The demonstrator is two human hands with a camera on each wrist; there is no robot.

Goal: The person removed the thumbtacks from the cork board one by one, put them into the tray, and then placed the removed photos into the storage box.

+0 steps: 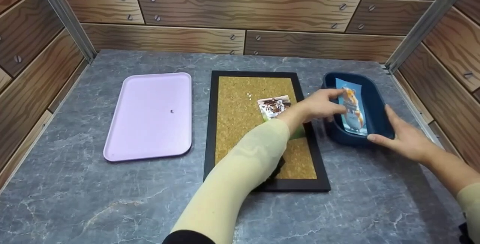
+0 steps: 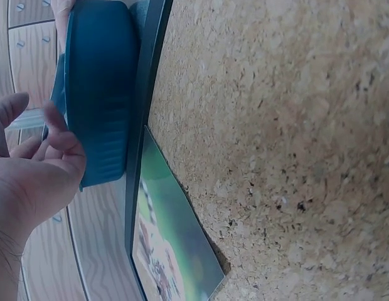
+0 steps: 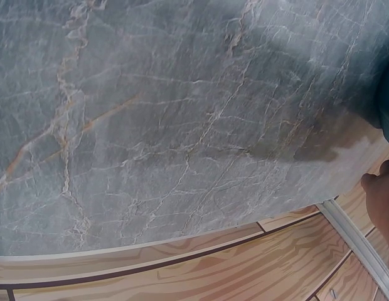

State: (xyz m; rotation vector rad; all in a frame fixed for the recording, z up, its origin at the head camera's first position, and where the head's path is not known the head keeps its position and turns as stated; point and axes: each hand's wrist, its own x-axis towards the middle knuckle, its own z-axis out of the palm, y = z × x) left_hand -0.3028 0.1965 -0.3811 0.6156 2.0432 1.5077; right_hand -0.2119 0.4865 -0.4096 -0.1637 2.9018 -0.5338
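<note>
In the head view my left hand [image 1: 318, 103] reaches over the cork board to a dark blue bin [image 1: 379, 105]. Its thumb and fingers pinch a picture card of an orange-and-white hamster [image 1: 354, 114], which slants inside the bin. My right hand [image 1: 408, 137] grips the bin at its near right corner, thumb at the front rim and fingers along the right side. The left wrist view shows the left hand [image 2: 31, 169] with bent fingers beside the bin's wall [image 2: 100, 94]. At the right wrist view's edge, only part of the right hand [image 3: 381, 197] shows.
A black-framed cork board [image 1: 240, 124] lies mid-table, bearing a tiger picture card [image 1: 273, 105] partly hidden by my left arm, and small white bits [image 1: 249, 95]. A lilac tray [image 1: 150, 118] lies to the left. Wood-patterned walls [image 1: 240, 11] enclose the grey table [image 1: 93, 195].
</note>
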